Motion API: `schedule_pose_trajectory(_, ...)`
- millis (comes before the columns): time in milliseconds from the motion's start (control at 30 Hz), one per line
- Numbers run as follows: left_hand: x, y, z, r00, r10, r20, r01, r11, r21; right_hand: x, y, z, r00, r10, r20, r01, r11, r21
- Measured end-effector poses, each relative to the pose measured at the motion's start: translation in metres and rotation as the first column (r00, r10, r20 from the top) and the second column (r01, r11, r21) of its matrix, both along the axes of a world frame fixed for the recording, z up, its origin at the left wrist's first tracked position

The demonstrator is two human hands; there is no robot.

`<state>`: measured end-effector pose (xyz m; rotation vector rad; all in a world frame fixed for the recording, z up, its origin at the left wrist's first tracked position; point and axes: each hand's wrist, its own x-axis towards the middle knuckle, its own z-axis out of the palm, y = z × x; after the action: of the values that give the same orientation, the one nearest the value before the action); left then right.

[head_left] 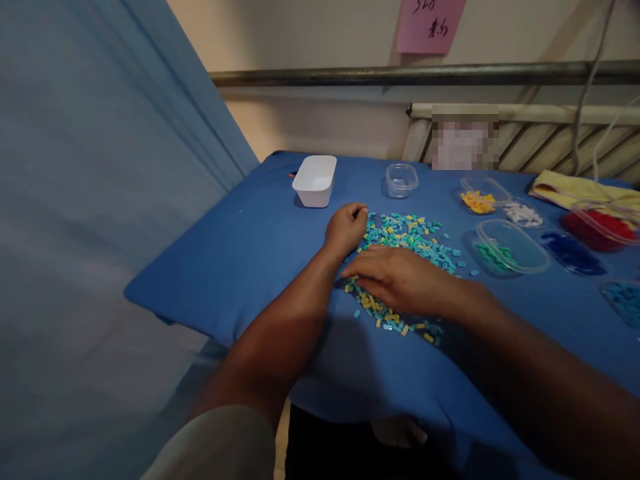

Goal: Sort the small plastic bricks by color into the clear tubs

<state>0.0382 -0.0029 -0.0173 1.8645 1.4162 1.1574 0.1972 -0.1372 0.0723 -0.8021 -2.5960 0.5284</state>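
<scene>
A spread heap of small plastic building bricks (407, 230), turquoise, green and yellow, lies on the blue-covered table. At its left edge rests my left hand (347, 229), fingers curled closed; whatever they may hold is hidden. My right hand (403, 277) reaches across the heap from the right, palm down. Its fingers are stretched out and a little apart, just above or touching the bricks, and I see nothing held in them. Yellow and turquoise bricks (373, 307) show below this hand, while its palm covers others.
Behind the heap stand a white tub (315, 183) and a clear plastic container (401, 181). To the right are containers of orange pieces (479, 202), green pieces (495, 257), red pieces (600, 230) and dark blue pieces (573, 253). A yellow cloth (565, 190) lies near the radiator.
</scene>
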Motion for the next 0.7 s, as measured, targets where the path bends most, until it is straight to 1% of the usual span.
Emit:
schedule_pose_trajectory(33, 0.000, 0.000, 0.000, 1.000, 0.004, 0.003, -0.004, 1.000, -0.008, -0.013, -0.002, -0.006, 0.999, 0.025, 0.042, -0.025, 1.000, -0.009)
schedule_pose_trajectory(100, 0.001, 0.000, 0.000, 1.000, 0.011, 0.000, -0.011, 1.000, -0.019, -0.025, -0.004, -0.016, 0.992, 0.011, 0.124, -0.009, 1.000, -0.018)
schedule_pose_trajectory(200, 0.002, -0.002, 0.002, 1.000, 0.006, -0.018, -0.006, 1.000, -0.009, -0.021, -0.003, -0.024, 0.981, -0.069, 0.179, 0.077, 0.996, -0.037)
schedule_pose_trajectory(300, 0.002, -0.003, 0.002, 1.000, -0.011, -0.020, 0.011, 1.000, 0.013, -0.011, 0.000, -0.025, 0.976, -0.113, 0.187, 0.130, 0.988, -0.086)
schedule_pose_trajectory(400, 0.002, -0.004, 0.003, 1.000, -0.015, -0.021, 0.015, 1.000, 0.010, -0.006, 0.001, -0.025, 0.977, -0.112, 0.181, 0.137, 0.982, -0.130)
schedule_pose_trajectory(567, 0.002, -0.003, 0.003, 1.000, -0.013, -0.023, 0.013, 1.000, 0.018, 0.002, -0.003, -0.025, 0.975, -0.110, 0.192, 0.137, 0.982, -0.131)
schedule_pose_trajectory(700, 0.003, -0.002, 0.001, 1.000, -0.004, -0.004, 0.004, 1.000, 0.009, 0.018, -0.003, -0.019, 0.985, -0.119, 0.125, 0.138, 0.978, -0.154)
